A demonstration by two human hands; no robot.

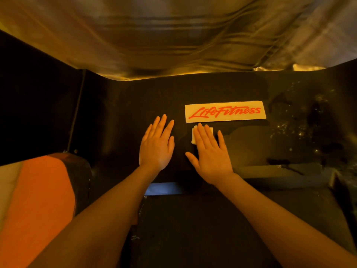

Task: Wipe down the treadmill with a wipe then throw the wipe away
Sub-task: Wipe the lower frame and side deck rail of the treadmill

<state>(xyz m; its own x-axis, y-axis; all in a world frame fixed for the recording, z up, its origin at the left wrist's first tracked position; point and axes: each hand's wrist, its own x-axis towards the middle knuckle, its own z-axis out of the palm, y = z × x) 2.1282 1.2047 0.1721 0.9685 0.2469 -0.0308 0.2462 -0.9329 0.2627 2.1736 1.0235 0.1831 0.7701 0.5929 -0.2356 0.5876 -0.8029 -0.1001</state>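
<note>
Head view: right hand [209, 151] flat, pressing wipe [193, 137] on treadmill [251, 144]; left hand [156, 144] flat, empty.

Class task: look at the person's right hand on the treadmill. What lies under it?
A folded white wipe lies under the right hand's flat fingers, on the black treadmill cover. Only its far corners show, near the label. The rest is covered.

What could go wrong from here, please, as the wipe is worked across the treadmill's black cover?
1. The wipe is small and only pressed under the right hand's straight fingers, so it may slip out or bunch.
2. The white specks lie well to the right, so that patch could be missed.
3. The left hand rests flat on the cover, possibly leaving fresh smears.
</note>
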